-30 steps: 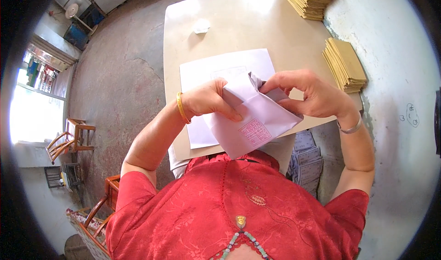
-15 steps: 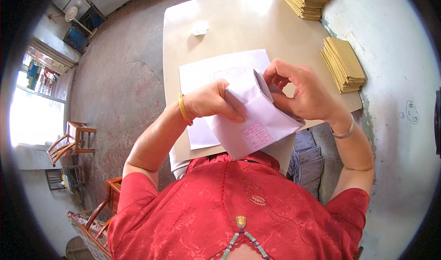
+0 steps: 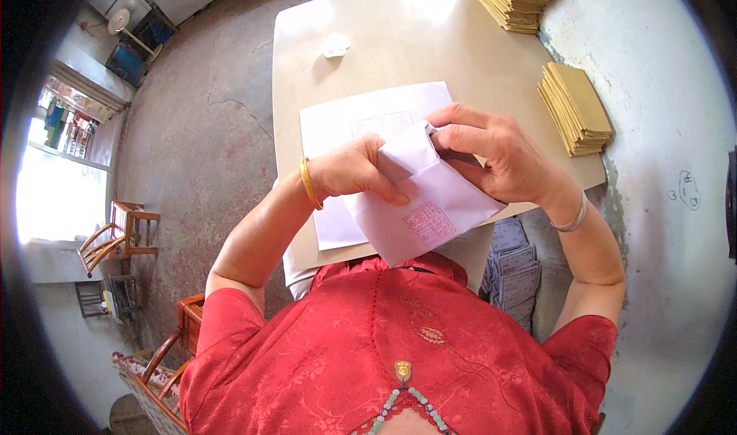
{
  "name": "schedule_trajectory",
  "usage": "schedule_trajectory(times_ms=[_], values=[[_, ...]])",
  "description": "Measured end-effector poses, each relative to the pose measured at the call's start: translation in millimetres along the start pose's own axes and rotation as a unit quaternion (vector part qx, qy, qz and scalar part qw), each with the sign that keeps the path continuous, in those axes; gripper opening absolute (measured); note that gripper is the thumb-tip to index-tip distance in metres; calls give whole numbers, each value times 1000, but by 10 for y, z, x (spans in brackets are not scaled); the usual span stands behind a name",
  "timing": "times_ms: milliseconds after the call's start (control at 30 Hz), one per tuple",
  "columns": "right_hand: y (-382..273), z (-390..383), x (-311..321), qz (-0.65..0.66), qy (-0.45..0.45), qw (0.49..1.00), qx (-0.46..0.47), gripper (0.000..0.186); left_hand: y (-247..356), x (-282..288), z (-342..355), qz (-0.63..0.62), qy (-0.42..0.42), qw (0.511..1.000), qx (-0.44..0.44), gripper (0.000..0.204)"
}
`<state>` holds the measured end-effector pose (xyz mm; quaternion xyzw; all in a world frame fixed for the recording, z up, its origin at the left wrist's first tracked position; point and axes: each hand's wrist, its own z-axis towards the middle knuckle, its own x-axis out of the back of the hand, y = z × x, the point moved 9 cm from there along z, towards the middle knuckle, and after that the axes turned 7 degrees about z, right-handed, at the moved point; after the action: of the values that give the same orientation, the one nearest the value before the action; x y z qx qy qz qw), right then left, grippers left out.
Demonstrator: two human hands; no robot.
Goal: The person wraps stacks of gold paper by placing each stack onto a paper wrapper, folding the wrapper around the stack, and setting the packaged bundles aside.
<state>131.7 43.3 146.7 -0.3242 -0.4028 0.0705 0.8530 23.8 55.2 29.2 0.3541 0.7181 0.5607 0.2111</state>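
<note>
A folded white paper packet [image 3: 457, 193] with a red printed square on its face is held up over the near edge of the table. My left hand [image 3: 355, 172] grips its left side, thumb pressed on the front and the other fingers hidden behind. At the upper right edge, my right hand [image 3: 495, 151] is closed with fingertips pinching the paper by the packet's opening; part of its fingers goes inside the fold. Under the packet, white paper sheets [image 3: 326, 120] with a faint printed square lie flat on the table.
The beige table [image 3: 384, 43] carries a crumpled white paper [image 3: 335, 46]. Brown paper stacks [image 3: 574, 109] stand by the wall at the right, another [image 3: 516, 1] farther back. Bundles of printed papers [image 3: 513, 270] sit below the table's right edge. Wooden chairs [image 3: 137, 224] are at the left.
My right hand's fingers have moved slightly left and pressed the packet's top edge down, so the opening looks narrower. The left hand keeps its hold.
</note>
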Motion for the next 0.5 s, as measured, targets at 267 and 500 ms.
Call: schedule_trajectory(times_ms=[267, 500], values=[[111, 6, 54, -48, 26, 998, -41, 16, 48, -52, 2, -4, 1, 1000, -2, 29], [187, -43, 18, 69, 9, 997, -31, 11, 44, -48, -6, 3, -4, 1000, -11, 28]])
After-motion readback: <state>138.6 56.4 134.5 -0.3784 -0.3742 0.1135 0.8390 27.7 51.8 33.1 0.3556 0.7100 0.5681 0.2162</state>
